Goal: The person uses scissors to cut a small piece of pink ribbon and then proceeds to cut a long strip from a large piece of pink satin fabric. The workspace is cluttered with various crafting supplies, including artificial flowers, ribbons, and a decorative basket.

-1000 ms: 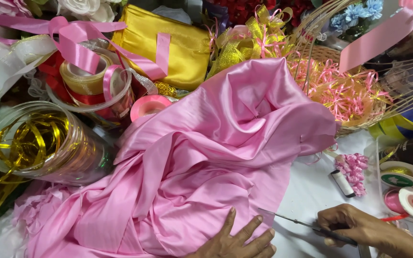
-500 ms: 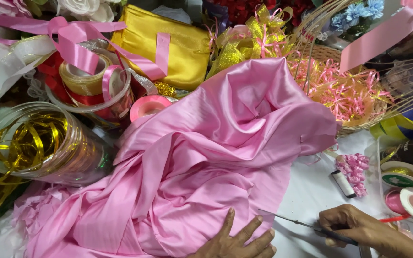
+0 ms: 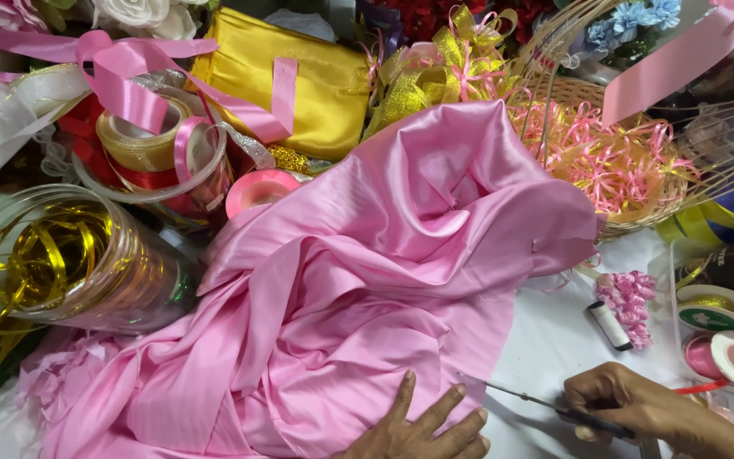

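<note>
The left hand (image 3: pixel 422 429) lies flat, fingers spread, pressing the lower edge of the pink cloth (image 3: pixel 367 289) heaped mid-worktop (image 3: pixel 554 340). At three o'clock from it, the right hand (image 3: pixel 639 408) has its grip closed around scissors (image 3: pixel 545 404), whose tip points at the cloth's edge. A basket (image 3: pixel 630 170) sits at one o'clock.

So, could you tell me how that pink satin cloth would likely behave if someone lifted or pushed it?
The pink cloth lies in deep soft folds, so it would probably hang limp. Its sheen suggests it is slippery and may slide on the table. The left hand presses it flat by the scissors, so it likely shifts easily.
</note>
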